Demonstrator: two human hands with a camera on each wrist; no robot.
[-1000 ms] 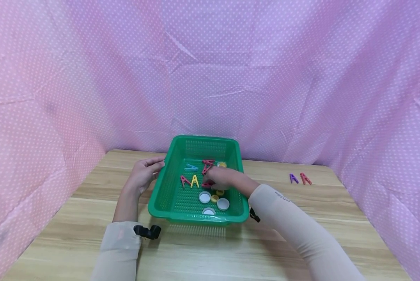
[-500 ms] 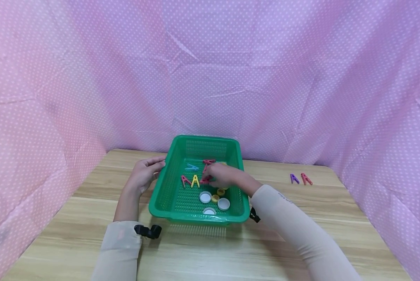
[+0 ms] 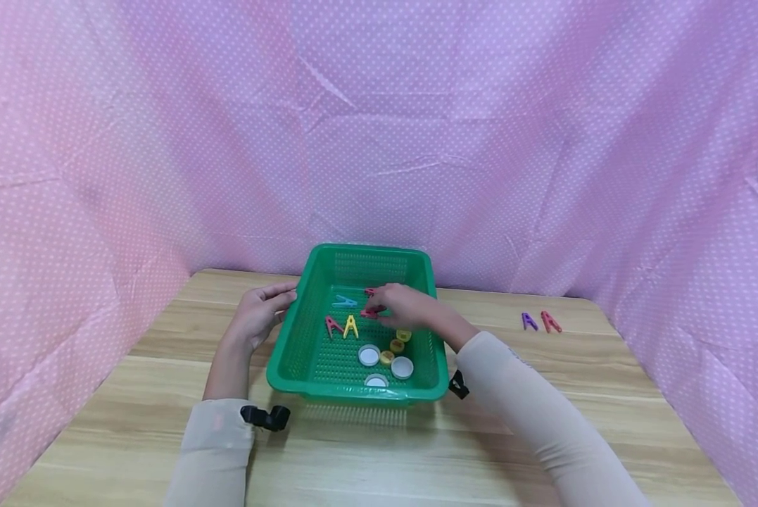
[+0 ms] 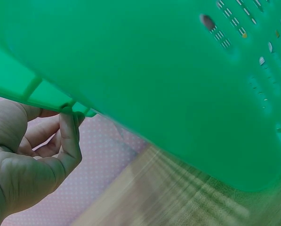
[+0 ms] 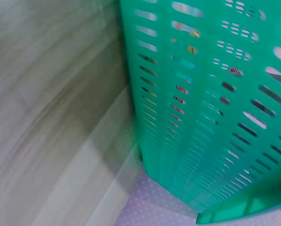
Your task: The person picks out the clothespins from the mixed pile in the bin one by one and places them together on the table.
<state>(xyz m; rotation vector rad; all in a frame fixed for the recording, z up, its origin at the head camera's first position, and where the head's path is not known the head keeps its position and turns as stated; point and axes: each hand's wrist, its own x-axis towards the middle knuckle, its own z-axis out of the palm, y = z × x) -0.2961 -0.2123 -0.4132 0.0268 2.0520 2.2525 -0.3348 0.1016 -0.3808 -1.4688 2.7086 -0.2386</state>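
Note:
A green plastic basket [image 3: 277,366] stands on the table, with clothespins and bottle caps in it. My left hand [image 3: 255,317] pinches the basket's left rim between thumb and fingers, as the left wrist view shows up close. Inside the basket my right hand [image 3: 407,306] pinches a red clothespin [image 3: 369,314]. Behind that hand another red clothespin [image 3: 369,291] is partly covered. To its left lie a blue clothespin [image 3: 345,301], a red clothespin [image 3: 333,326] and a yellow clothespin [image 3: 350,327]. The basket's perforated wall hides my right hand's fingers in the right wrist view.
White caps [image 3: 369,355] and several yellow caps [image 3: 397,346] sit in the basket's near right part. On the wooden table [image 3: 512,422], right of the basket, lie a purple clothespin [image 3: 529,321] and a red clothespin [image 3: 550,322]. A pink dotted cloth [image 3: 379,141] hangs behind.
My right hand has moved toward the basket's far side with the red clothespin, uncovering a yellow cap. My left hand has stayed on the rim.

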